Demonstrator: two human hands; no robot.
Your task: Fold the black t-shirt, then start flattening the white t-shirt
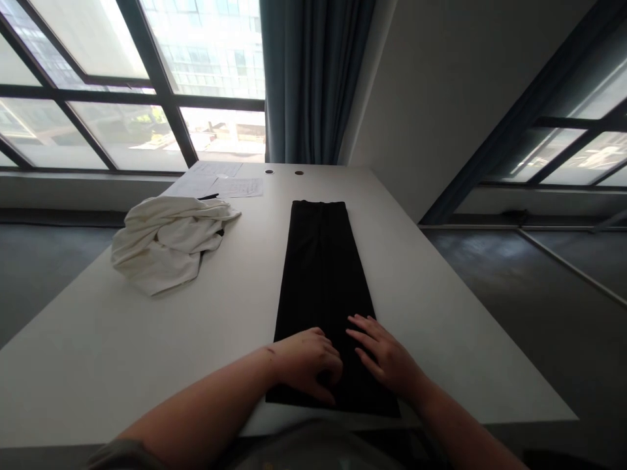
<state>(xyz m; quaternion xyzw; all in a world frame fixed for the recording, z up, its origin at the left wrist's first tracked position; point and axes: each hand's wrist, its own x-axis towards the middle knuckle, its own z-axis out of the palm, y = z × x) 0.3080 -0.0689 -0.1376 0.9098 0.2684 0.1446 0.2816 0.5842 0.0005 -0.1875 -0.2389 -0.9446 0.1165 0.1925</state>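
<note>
A pair of black trousers (321, 274), folded lengthwise into a long strip, lies flat on the white table. Its waistband is at the far end and the wide hems are close to the table's near edge. My left hand (311, 362) is over the lower part, fingers bent loosely and thumb apart from them, with no cloth visibly gripped. Along the right side of the same lower part, my right hand (385, 356) rests with its fingers spread out on the fabric.
A crumpled white garment (166, 241) lies on the table (235, 313) at the left. Behind it are paper sheets (238, 187) and a black pen (208, 196). Two round holes show near the table's far edge. A blue curtain (313, 78) and windows stand beyond.
</note>
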